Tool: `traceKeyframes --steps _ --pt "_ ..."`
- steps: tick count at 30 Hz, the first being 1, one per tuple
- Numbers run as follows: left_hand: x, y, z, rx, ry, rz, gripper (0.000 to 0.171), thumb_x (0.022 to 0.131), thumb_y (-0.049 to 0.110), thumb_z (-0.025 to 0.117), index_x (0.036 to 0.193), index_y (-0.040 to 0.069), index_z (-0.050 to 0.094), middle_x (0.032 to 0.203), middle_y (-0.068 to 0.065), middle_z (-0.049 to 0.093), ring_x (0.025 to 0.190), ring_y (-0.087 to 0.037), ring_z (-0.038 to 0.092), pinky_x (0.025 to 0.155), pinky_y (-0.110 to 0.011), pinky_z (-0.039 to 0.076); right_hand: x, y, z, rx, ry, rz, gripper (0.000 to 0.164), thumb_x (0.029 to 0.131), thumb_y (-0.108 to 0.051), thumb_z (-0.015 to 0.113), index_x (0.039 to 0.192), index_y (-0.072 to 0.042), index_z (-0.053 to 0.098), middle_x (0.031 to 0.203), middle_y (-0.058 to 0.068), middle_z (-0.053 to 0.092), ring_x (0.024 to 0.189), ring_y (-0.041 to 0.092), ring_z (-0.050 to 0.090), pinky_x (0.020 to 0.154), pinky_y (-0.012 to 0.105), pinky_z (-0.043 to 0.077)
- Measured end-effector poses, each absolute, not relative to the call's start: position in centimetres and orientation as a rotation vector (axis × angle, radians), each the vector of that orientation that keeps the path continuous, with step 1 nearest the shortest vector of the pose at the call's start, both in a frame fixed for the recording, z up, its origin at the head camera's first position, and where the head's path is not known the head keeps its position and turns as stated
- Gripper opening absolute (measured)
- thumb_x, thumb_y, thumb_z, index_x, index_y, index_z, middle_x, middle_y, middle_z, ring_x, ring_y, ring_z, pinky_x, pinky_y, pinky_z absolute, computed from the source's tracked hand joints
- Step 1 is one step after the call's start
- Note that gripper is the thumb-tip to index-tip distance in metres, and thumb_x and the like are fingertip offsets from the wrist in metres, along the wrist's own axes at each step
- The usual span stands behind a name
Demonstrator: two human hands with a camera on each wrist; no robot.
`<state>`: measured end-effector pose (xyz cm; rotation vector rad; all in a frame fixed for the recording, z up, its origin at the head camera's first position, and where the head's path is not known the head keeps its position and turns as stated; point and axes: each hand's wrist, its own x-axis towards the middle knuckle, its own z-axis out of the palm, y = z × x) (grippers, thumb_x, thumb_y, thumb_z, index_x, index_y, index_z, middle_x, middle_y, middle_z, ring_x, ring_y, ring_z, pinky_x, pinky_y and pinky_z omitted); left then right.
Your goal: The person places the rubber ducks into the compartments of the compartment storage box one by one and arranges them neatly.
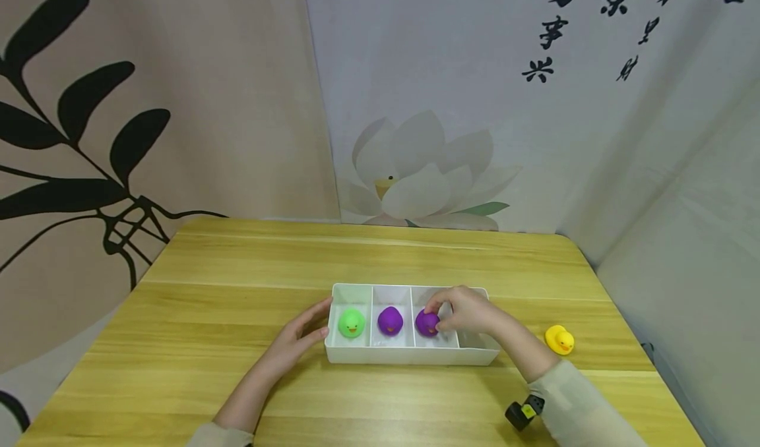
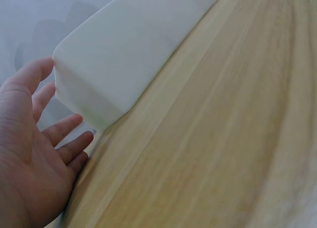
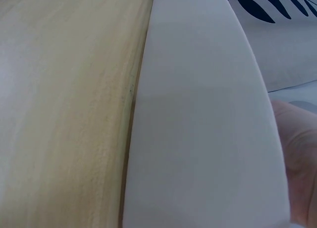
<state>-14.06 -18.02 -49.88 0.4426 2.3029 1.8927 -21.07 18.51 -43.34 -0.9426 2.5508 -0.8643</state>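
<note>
A white divided box (image 1: pixel 410 356) lies on the wooden table, its compartments in a row. A green toy duck (image 1: pixel 351 323) sits in the leftmost compartment, a purple toy duck (image 1: pixel 390 321) in the second. My right hand (image 1: pixel 472 312) reaches into the third compartment and pinches another purple duck (image 1: pixel 427 324) between thumb and fingers. In the right wrist view the box's wall hides most of that hand. Against the box's left end rests my left hand (image 1: pixel 295 340); the left wrist view shows its fingers (image 2: pixel 64 129) fairly straight, touching the end wall.
A yellow toy duck (image 1: pixel 559 339) stands on the table (image 1: pixel 267 256) to the right of the box, beyond the right forearm. The right wrist bears a small black camera (image 1: pixel 525 412). Printed curtains (image 1: pixel 249 104) hang behind the table.
</note>
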Motion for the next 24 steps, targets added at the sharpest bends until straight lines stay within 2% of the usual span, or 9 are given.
traceKeyframes --steps 7,17,24 --pt "-14.1 -18.0 -49.9 0.442 2.311 1.885 0.053 0.097 0.017 0.058 0.147 0.018 0.04 0.146 -0.015 0.041 0.134 -0.035 0.035 0.105 -0.056 0.028 -20.7 18.8 -42.4 -0.883 2.662 -0.815 0.026 0.075 -0.013 0.078 0.1 -0.017 0.073 0.092 -0.006 0.068 0.069 0.012 0.053 0.06 0.028 0.045" --pt "-14.1 -18.0 -49.8 0.44 2.289 1.896 0.053 0.097 0.015 0.058 0.147 0.014 0.04 0.144 -0.017 0.042 0.132 -0.036 0.037 0.104 -0.055 0.027 -19.5 19.7 -40.8 -0.854 2.734 -1.004 0.023 0.081 -0.017 0.077 0.103 -0.01 0.072 0.094 0.002 0.069 0.059 0.011 0.044 0.051 0.026 0.039" --pt "-14.1 -18.1 -49.8 0.446 2.296 1.895 0.053 0.097 0.017 0.058 0.147 0.016 0.04 0.145 -0.016 0.042 0.132 -0.036 0.036 0.105 -0.057 0.027 -18.3 20.7 -40.2 -0.841 2.802 -1.16 0.021 0.08 -0.017 0.079 0.101 -0.014 0.073 0.095 0.001 0.07 0.059 0.01 0.044 0.049 0.025 0.038"
